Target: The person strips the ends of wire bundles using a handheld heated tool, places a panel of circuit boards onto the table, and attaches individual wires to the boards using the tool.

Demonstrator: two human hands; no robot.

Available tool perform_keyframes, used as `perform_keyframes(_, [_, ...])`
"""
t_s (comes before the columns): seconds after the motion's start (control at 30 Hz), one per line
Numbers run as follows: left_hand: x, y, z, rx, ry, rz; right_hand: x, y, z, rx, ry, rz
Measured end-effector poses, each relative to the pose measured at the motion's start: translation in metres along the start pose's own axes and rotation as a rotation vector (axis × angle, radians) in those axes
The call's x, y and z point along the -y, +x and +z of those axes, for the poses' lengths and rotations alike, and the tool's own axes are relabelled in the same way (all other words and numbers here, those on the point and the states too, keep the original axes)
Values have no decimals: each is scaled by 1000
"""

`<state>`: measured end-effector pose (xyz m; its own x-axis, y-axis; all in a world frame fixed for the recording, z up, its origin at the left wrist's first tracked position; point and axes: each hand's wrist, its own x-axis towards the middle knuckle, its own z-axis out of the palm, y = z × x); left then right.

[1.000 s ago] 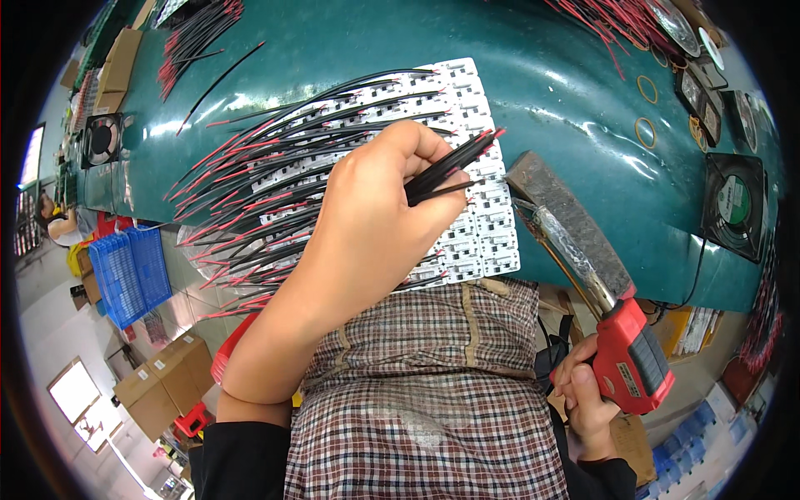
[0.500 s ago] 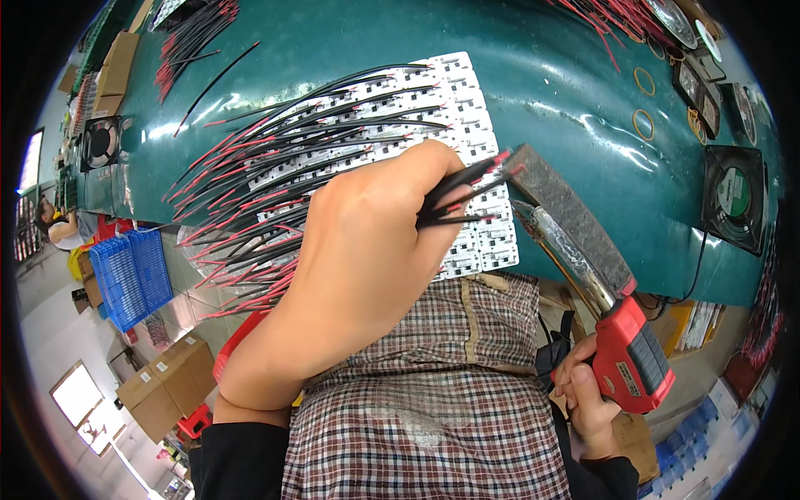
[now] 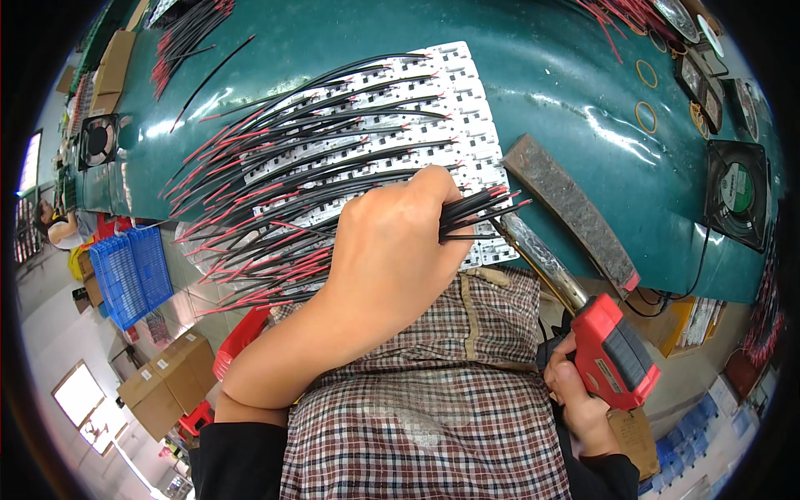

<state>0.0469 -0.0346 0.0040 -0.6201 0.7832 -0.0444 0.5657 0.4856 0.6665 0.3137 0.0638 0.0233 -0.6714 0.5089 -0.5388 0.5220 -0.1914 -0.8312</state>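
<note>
My left hand [image 3: 392, 246] is closed round a bundle of thin black wires [image 3: 483, 208], whose bared and reddish ends point right. Beneath it lies a panel of small white circuit boards [image 3: 471, 108], with many black and red wires [image 3: 292, 154] fanning off to the left. In my right hand [image 3: 581, 398] is a soldering gun [image 3: 615, 354] with a red and black handle and a metal barrel. Its tip reaches up-left, near the held wire ends and the panel's right edge; whether it touches anything I cannot tell.
A dark grey bar [image 3: 571, 208] lies right of the panel on the green table [image 3: 550, 50]. Black fans stand at the right [image 3: 736, 196] and far left [image 3: 98, 142]. More wires [image 3: 187, 37] lie at the back left. Rubber bands [image 3: 646, 117] are at the right. A blue basket [image 3: 132, 275] stands beyond the table.
My left hand has shifted a little right and down with the wires. The soldering gun has moved down and left, away from the grey bar, its tip now by the wire ends.
</note>
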Motion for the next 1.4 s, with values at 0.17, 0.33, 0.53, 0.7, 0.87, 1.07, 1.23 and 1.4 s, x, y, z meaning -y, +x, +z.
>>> perform_keyframes(0.17, [0, 1, 0, 5, 3, -9, 3, 7, 4, 10, 34, 17])
perform_keyframes(0.33, [1, 1, 1, -12, 3, 2, 7, 11, 7, -1, 47, 5])
perform_keyframes(0.53, [1, 3, 0, 7, 7, 10, 7, 8, 3, 16, 46, 4])
perform_keyframes(0.7, [-1, 5, -3, 20, 58, 7, 14, 2, 1, -53, 139, 126])
perform_keyframes(0.87, [3, 10, -6, 64, 2, -11, 12, 7, 0, 0, 127, 109])
perform_keyframes(1.07, [1, 15, -10, 129, -30, -73, 6, 8, 6, -25, 57, 9])
perform_keyframes(1.23, [1, 14, -11, 128, -32, -66, 11, 4, 5, -48, 16, 105])
perform_keyframes(1.4, [1, 15, -11, 142, -16, -54, 3, 4, 2, -3, -23, -10])
